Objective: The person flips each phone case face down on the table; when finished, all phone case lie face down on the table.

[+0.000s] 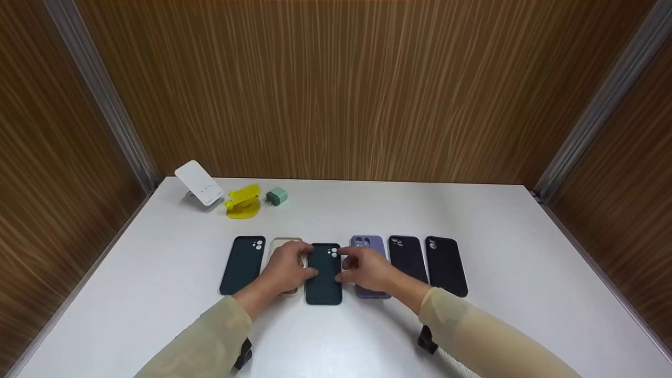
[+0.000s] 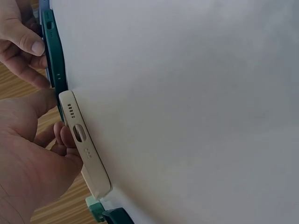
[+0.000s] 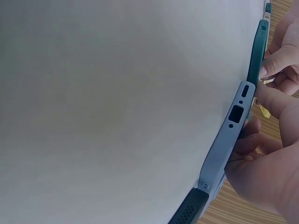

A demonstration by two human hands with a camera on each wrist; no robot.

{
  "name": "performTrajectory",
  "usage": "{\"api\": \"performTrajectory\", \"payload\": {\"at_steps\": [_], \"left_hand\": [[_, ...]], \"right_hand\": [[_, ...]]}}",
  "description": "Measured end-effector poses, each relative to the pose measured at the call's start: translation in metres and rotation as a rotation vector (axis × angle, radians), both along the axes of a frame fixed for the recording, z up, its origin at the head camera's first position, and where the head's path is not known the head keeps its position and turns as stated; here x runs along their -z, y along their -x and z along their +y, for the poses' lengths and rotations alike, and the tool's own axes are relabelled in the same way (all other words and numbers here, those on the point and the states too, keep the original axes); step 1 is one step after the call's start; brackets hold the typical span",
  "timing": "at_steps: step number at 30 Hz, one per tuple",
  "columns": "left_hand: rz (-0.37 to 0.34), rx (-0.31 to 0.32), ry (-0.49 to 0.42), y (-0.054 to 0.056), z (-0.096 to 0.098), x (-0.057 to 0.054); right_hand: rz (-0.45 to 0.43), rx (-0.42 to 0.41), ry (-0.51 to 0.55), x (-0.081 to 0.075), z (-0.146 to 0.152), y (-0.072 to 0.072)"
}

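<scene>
In the head view a dark green phone case [image 1: 324, 283] lies in the middle of a row of cases, camera cutouts at its top right. My left hand [image 1: 286, 266] holds its left edge with thumb and index finger, over a cream phone case [image 2: 93, 161] that it partly hides. From the other side, my right hand [image 1: 369, 269] has thumb and index finger at the green case's right edge. Beneath that hand lies a purple phone case [image 1: 374, 293]. Both wrist views show the thumbs at the green case, its lower edge facing the cameras.
Another dark green case [image 1: 242, 265] is at the row's left end; two black cases [image 1: 407, 257], [image 1: 446, 266] are at its right. Farther back on the white table [image 1: 336, 341] stand a white phone stand [image 1: 199, 182], a yellow folding stand [image 1: 243, 202] and a green charger plug [image 1: 277, 196].
</scene>
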State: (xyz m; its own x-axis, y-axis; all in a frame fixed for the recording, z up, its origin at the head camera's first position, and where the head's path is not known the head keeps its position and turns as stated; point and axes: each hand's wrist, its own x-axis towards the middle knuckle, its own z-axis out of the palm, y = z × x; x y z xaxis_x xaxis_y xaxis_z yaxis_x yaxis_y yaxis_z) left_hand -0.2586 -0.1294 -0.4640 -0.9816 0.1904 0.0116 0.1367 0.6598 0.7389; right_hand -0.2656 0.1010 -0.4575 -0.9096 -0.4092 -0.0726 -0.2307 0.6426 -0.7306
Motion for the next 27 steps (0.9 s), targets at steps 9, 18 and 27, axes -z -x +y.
{"api": "performTrajectory", "payload": {"at_steps": [9,18,27], "left_hand": [[-0.005,-0.005,-0.001,-0.0009,0.0001,-0.0010],[-0.033,0.006,0.015,-0.0005,0.0000,-0.0020],[-0.039,0.016,0.001,0.0008,-0.0020,-0.0033]], "right_hand": [[0.027,-0.028,-0.007,0.0006,0.0000,0.0025],[0.006,-0.020,-0.014,0.0014,0.0005,0.0025],[0.013,-0.021,-0.005,0.0009,-0.0003,0.0024]]}}
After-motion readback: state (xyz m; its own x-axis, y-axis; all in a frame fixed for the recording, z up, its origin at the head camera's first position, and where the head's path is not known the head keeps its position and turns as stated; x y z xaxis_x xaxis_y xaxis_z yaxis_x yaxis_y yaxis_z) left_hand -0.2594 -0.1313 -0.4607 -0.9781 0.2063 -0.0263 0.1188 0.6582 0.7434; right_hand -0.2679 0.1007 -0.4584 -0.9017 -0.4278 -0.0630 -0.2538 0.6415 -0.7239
